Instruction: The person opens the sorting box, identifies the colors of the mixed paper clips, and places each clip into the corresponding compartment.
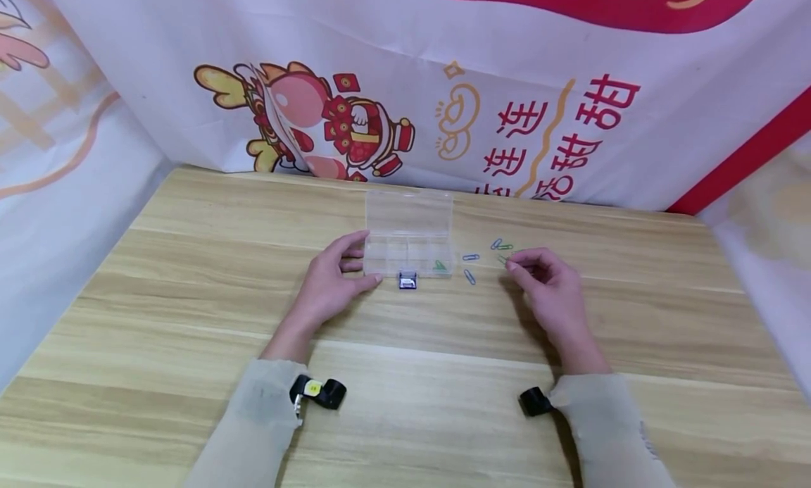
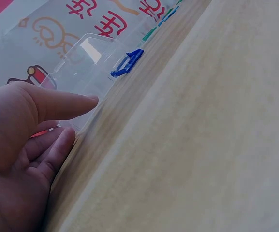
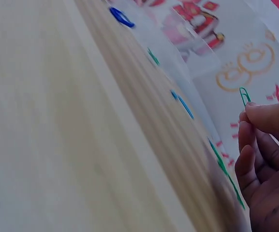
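Note:
A clear plastic compartment box [image 1: 395, 252] stands on the table, its transparent lid [image 1: 408, 213] raised at the back. At its front is a blue latch [image 1: 408, 281]. My left hand [image 1: 329, 280] holds the box by its left side, thumb at the front corner. A green paper clip [image 1: 440, 265] lies in the front right compartment. To the right of the box, my right hand [image 1: 554, 291] pinches another green paper clip [image 3: 244, 94] between thumb and forefinger, raised above the table in the right wrist view.
Between box and right hand lie loose blue paper clips, one [image 1: 471, 257] near the box and another [image 1: 469, 277] in front of it. Farther back, a blue clip [image 1: 496, 244] lies beside a green clip [image 1: 505, 247]. A printed cloth [image 1: 393, 23] hangs behind the wooden table [image 1: 418, 417].

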`<state>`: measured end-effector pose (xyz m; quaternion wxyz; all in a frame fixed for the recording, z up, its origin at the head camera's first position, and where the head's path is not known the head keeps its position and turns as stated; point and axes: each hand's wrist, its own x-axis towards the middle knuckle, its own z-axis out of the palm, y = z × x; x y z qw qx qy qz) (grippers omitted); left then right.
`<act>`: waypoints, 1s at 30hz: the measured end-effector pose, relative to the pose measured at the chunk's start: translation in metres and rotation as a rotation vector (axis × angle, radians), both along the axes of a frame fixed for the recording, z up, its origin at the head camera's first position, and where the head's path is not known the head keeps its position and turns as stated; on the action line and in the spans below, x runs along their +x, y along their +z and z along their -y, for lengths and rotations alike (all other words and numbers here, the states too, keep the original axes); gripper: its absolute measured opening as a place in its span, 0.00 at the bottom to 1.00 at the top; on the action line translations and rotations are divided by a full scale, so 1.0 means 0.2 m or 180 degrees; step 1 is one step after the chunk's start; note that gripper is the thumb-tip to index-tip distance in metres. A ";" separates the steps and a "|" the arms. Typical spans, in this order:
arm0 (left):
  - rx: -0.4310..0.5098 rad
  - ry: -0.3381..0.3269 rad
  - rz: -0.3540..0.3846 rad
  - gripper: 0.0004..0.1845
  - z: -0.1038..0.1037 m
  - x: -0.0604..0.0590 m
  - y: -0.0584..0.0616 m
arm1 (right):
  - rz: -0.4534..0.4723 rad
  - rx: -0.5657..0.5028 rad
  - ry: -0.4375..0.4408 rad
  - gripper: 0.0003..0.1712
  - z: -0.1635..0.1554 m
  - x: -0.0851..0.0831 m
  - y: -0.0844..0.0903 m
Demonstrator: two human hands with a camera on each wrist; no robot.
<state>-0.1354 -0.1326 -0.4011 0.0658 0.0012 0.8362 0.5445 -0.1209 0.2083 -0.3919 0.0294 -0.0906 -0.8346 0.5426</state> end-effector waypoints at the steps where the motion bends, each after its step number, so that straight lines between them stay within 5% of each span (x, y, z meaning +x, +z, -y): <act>1: 0.0003 0.0001 0.0000 0.43 0.00 0.00 0.00 | -0.0018 0.0022 0.0048 0.13 0.02 0.00 0.01; 18: -0.0003 0.0006 0.0035 0.43 0.00 0.00 -0.01 | -0.0011 0.0306 0.0724 0.06 0.30 -0.06 0.02; 30: 0.0004 0.0010 0.0022 0.43 0.00 0.00 -0.01 | -0.0061 0.0474 0.0743 0.05 0.36 -0.07 0.04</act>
